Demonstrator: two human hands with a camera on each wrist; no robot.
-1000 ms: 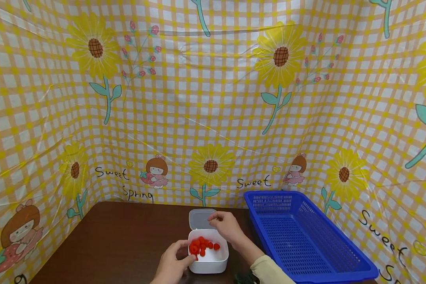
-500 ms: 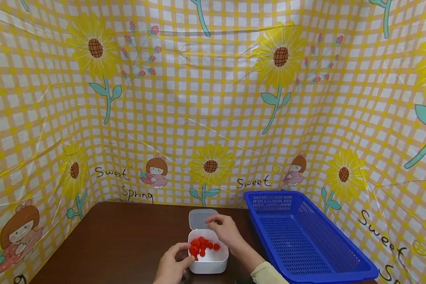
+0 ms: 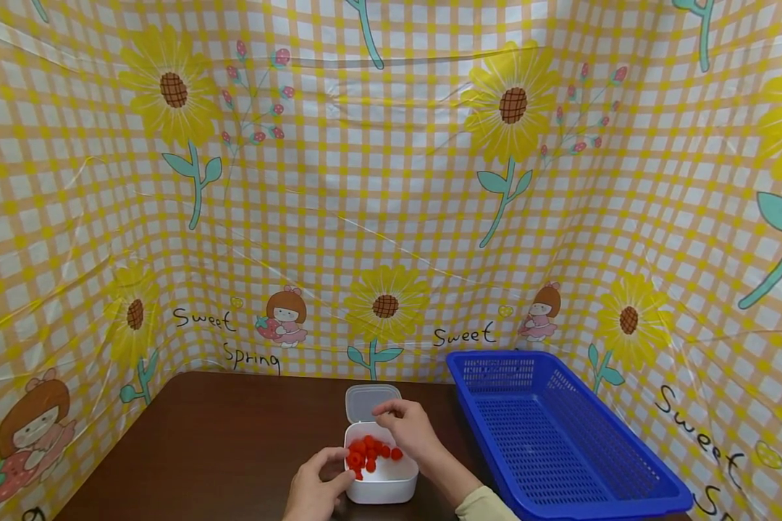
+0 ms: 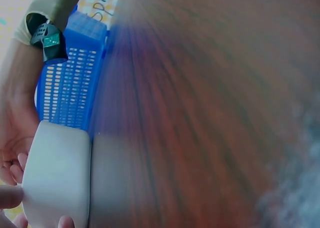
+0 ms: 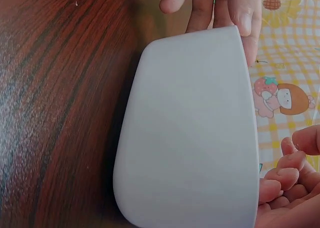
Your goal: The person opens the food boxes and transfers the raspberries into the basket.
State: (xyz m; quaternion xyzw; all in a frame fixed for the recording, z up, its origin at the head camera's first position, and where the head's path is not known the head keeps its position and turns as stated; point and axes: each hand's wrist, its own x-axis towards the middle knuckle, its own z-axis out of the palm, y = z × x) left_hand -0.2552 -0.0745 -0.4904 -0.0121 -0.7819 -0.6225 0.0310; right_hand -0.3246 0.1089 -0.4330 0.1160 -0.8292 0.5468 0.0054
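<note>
White and smooth, the round-cornered box (image 3: 382, 493) stands on the worktop (image 3: 234, 434) just right of the left grip (image 3: 316, 485), whose thumb and fingers clasp its left edge. Its greyish, white-rimmed lid (image 3: 367, 401) lies back beyond both grips. Bright red, raspberry-like pieces (image 3: 356, 459) cluster inside toward the left grip, two or three straying rightward over the pale floor. Fingers loosely curled, the right grip (image 3: 412, 432) hangs by the box's far right corner.

This is a little curtained booth: a yellow-and-white checked sheet (image 3: 365, 195) with big printed yellow sunflowers (image 3: 513, 106) hangs left, right and far around a dark brown, wood-grained table (image 3: 247, 441). The room beyond is hidden.
</note>
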